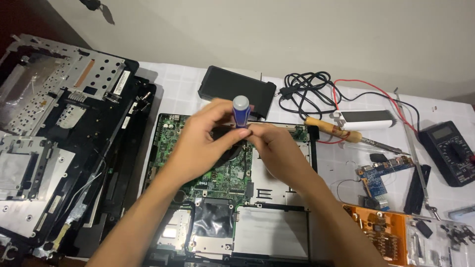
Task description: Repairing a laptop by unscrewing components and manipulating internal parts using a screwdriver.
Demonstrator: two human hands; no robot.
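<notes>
Both hands meet over the middle of an opened laptop base. The left hand (205, 136) pinches the blue handle of a small screwdriver (241, 112) between thumb and fingers; the right hand (274, 148) curls closed beside it, fingertips touching near the shaft. The screwdriver has a blue grip and a rounded grey cap. It stands nearly upright, cap toward the camera, tip hidden below, over the green motherboard (222, 173).

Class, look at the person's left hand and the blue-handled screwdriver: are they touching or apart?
Touching. The head view shows the left hand with its fingers wrapped round the blue-handled screwdriver, no gap visible, above the green circuit board.
</notes>
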